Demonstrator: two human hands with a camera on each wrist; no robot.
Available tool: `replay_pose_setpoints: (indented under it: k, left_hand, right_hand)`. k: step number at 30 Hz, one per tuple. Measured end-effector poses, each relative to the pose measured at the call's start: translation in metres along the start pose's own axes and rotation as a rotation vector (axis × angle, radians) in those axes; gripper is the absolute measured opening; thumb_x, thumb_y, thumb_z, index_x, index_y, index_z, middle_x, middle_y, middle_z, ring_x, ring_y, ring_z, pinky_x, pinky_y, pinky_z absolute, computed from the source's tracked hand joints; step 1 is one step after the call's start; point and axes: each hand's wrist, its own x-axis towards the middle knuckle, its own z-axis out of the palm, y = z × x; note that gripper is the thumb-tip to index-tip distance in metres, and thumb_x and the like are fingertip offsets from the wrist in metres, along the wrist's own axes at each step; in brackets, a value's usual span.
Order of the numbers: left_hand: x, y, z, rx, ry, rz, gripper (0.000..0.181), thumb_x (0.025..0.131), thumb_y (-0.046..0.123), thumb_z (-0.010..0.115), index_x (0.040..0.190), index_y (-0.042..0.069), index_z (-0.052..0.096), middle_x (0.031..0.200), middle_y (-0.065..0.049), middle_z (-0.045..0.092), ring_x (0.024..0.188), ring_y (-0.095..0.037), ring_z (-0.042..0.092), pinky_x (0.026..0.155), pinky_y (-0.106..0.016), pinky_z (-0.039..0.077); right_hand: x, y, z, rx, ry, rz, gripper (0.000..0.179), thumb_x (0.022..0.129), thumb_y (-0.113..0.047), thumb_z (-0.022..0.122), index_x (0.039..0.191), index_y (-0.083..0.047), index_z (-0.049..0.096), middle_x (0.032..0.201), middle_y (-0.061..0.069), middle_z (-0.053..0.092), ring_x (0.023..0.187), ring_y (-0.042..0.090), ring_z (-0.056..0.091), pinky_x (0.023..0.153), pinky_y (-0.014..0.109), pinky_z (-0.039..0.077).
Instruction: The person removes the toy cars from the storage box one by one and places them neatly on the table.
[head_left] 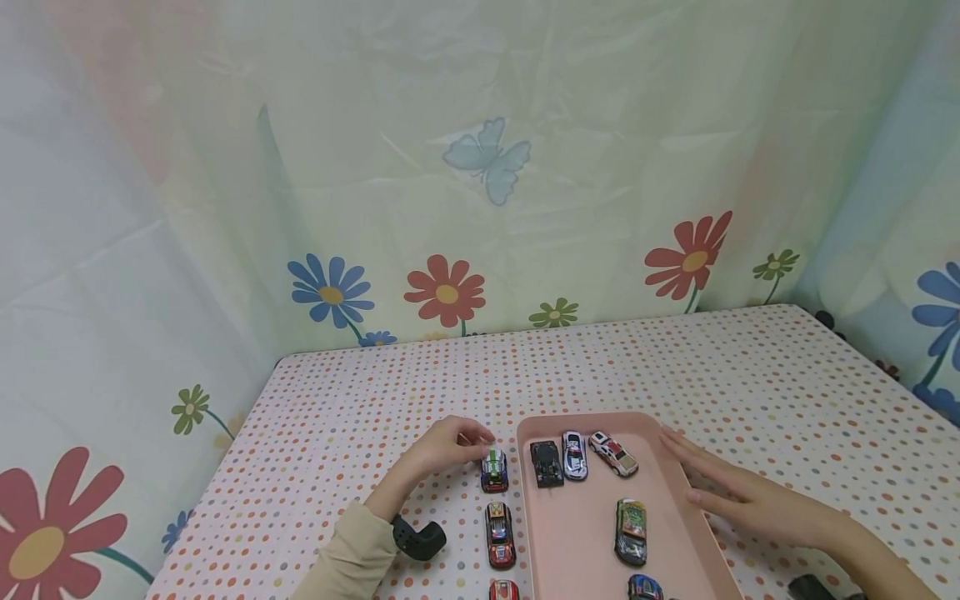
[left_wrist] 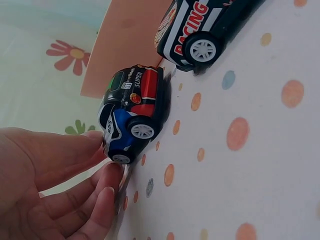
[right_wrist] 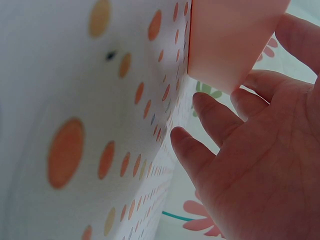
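Nearest to camera, at left, beige sleeve [head_left: 348, 550]; then left hand [head_left: 442, 447], pinching with thumb and fingers the far end of toy car [head_left: 494, 473], on dotted table [head_left: 360, 400], just beside pink tray [head_left: 570, 542]. In same row, two other cars [head_left: 500, 536]. Inside tray, several small cars [head_left: 574, 456]. At right, right hand [head_left: 742, 487], fingers straight and slightly spread, touching right wall of tray.

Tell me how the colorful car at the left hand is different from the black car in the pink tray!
The colorful car sits on the dotted tablecloth, but the black car sits inside the pink tray.
The colorful car shows green, white, blue and red; the black car looks dark almost all over.
The left hand touches the colorful car, while no hand touches the black car.
Both are toy cars.
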Motion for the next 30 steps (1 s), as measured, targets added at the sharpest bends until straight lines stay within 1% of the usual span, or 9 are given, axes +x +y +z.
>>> replay_pose_setpoints:
  k: [5, 8, 13, 16, 21, 26, 30]
  left_hand:
    - [0.000, 0.004, -0.002, 0.004, 0.016, 0.008, 0.020, 0.087, 0.009, 0.066, 0.105, 0.002, 0.067, 0.082, 0.001, 0.060, 0.072, -0.011, 0.058, 0.060, -0.026, 0.047]
    - [-0.001, 0.009, -0.004, 0.021, 0.025, 0.042, 0.021, 0.088, 0.009, 0.065, 0.107, 0.001, 0.067, 0.083, 0.001, 0.059, 0.071, -0.011, 0.058, 0.059, -0.025, 0.047]
    - [-0.002, 0.021, -0.007, 0.064, 0.034, 0.128, 0.023, 0.090, 0.012, 0.063, 0.109, 0.000, 0.066, 0.085, 0.001, 0.060, 0.074, -0.014, 0.059, 0.059, -0.026, 0.047]
    - [-0.003, 0.033, -0.008, 0.077, 0.035, 0.161, 0.024, 0.091, 0.014, 0.062, 0.110, 0.002, 0.066, 0.087, 0.001, 0.060, 0.076, -0.013, 0.060, 0.061, -0.026, 0.048]
    - [0.001, 0.060, -0.005, 0.079, 0.016, 0.203, 0.022, 0.091, 0.014, 0.062, 0.110, 0.004, 0.067, 0.088, 0.002, 0.060, 0.079, -0.010, 0.058, 0.067, -0.025, 0.047]
    - [0.007, 0.087, 0.007, 0.076, -0.035, 0.255, 0.022, 0.090, 0.012, 0.063, 0.111, 0.003, 0.066, 0.095, 0.001, 0.064, 0.082, -0.006, 0.058, 0.073, -0.021, 0.047]
    - [0.014, 0.106, 0.018, 0.104, -0.085, 0.286, 0.023, 0.090, 0.011, 0.064, 0.112, 0.004, 0.067, 0.100, -0.002, 0.067, 0.086, -0.002, 0.059, 0.075, -0.016, 0.045]
  right_hand:
    - [0.000, -0.001, 0.000, -0.003, -0.003, -0.008, 0.062, 0.099, -0.026, 0.048, 0.151, -0.017, 0.015, 0.152, 0.019, 0.004, 0.115, -0.028, 0.002, 0.088, 0.073, 0.021]
    - [0.000, -0.001, -0.001, 0.001, -0.005, -0.008, 0.062, 0.099, -0.026, 0.047, 0.151, -0.018, 0.014, 0.152, 0.019, 0.003, 0.115, -0.028, 0.001, 0.088, 0.073, 0.021]
    - [0.001, -0.001, -0.001, 0.000, -0.008, -0.014, 0.063, 0.099, -0.026, 0.047, 0.151, -0.017, 0.014, 0.152, 0.019, 0.003, 0.115, -0.028, 0.001, 0.088, 0.072, 0.021]
    - [0.001, -0.002, -0.001, -0.010, -0.010, -0.024, 0.063, 0.099, -0.026, 0.047, 0.151, -0.017, 0.013, 0.151, 0.020, 0.004, 0.116, -0.027, 0.001, 0.088, 0.072, 0.022]
    - [0.000, -0.002, -0.002, -0.012, -0.009, -0.020, 0.063, 0.099, -0.026, 0.047, 0.151, -0.017, 0.013, 0.152, 0.019, 0.003, 0.116, -0.027, 0.001, 0.088, 0.071, 0.022]
    - [0.000, -0.001, -0.002, 0.006, -0.016, -0.013, 0.063, 0.099, -0.025, 0.047, 0.151, -0.015, 0.014, 0.151, 0.021, 0.003, 0.115, -0.028, 0.002, 0.088, 0.073, 0.020]
    - [0.000, 0.001, -0.001, 0.012, -0.022, -0.021, 0.062, 0.099, -0.024, 0.047, 0.151, -0.014, 0.014, 0.151, 0.022, 0.002, 0.115, -0.028, 0.002, 0.087, 0.074, 0.020]
